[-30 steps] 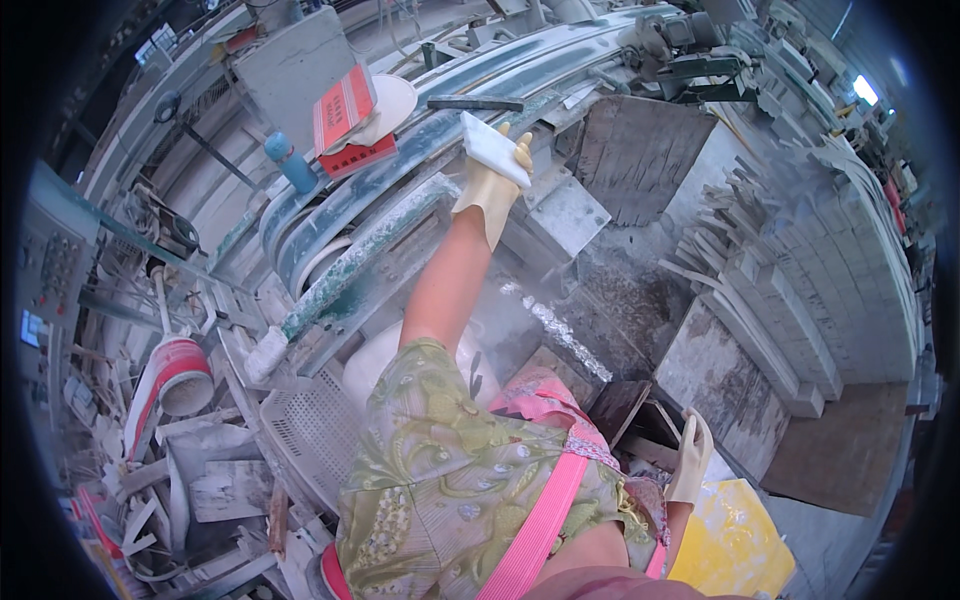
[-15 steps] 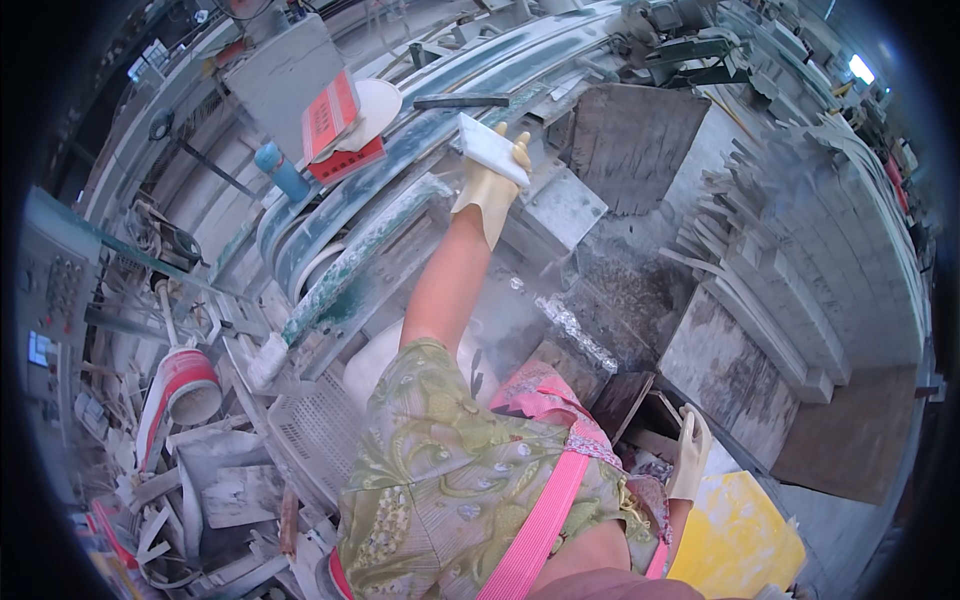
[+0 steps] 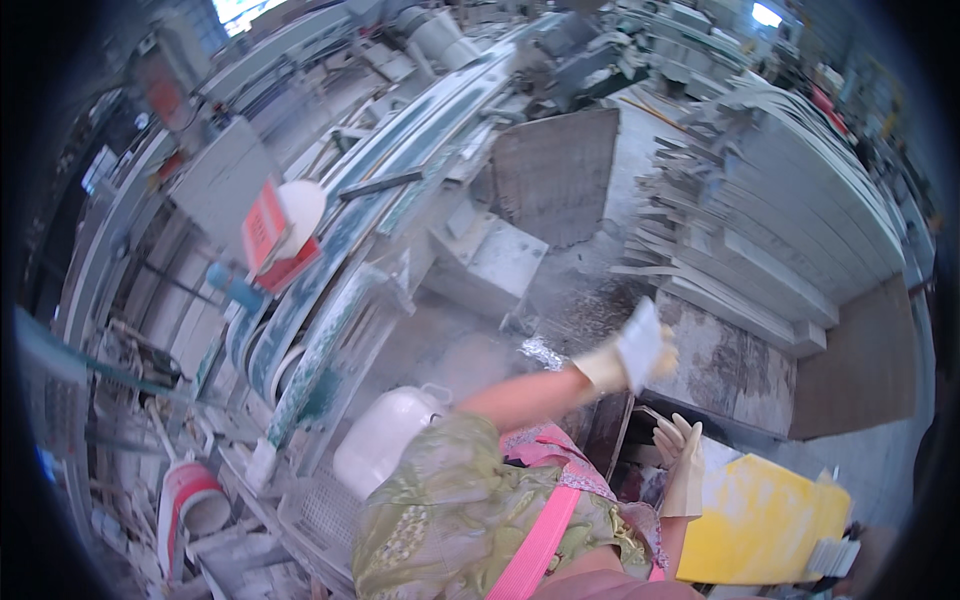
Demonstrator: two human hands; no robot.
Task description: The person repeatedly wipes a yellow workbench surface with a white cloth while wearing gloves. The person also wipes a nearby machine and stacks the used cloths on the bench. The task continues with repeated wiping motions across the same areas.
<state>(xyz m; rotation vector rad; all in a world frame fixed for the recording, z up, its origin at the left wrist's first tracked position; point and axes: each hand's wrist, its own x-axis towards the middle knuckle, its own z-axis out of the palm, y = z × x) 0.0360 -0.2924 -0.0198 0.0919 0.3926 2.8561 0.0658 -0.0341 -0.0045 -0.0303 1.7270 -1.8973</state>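
Note:
My left hand [image 3: 600,368], in a cream rubber glove, grips a flat white rectangular tile [image 3: 640,340], blurred by motion. The arm reaches across to the right, over a dark wooden box [image 3: 606,432]. Below it, my right hand [image 3: 684,462], gloved alike, is raised with fingers stretched and apart, holding nothing. It is beside the box and the yellow sheet [image 3: 765,515], whose top is dusted white. Several thin white pieces [image 3: 834,556] stand together at the sheet's right edge.
A belt conveyor [image 3: 400,135] runs along the left, with a red box [image 3: 262,235] and a blue bottle [image 3: 232,287] near it. Stacked whitish slabs [image 3: 800,250] stand right. A brown board [image 3: 556,175] leans at the back; a white jug [image 3: 385,440] is near my left elbow.
My left hand has swung the tile from beside the conveyor down and right, towards my right hand. My right hand stays open near the yellow sheet. The view has turned right.

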